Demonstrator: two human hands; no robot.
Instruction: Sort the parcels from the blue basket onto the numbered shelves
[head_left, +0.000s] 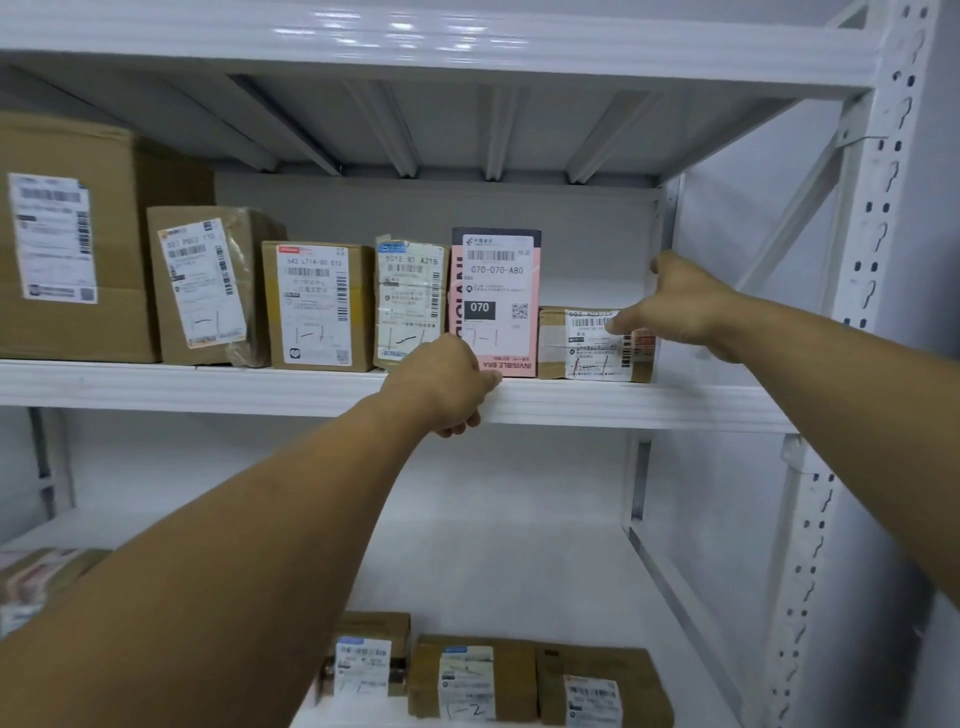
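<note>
Step in hand: seating a parcel at the end of the row. The small brown parcel (592, 345) lies flat on the shelf (675, 402), directly right of the pink parcel (496, 301). The right hand (675, 306) is spread and grips nothing; its fingertips touch the small parcel's label. The left hand (447, 384), at the pink parcel's foot, curls over the shelf lip. The next move probably calls for withdrawing both hands and fetching another parcel.
</note>
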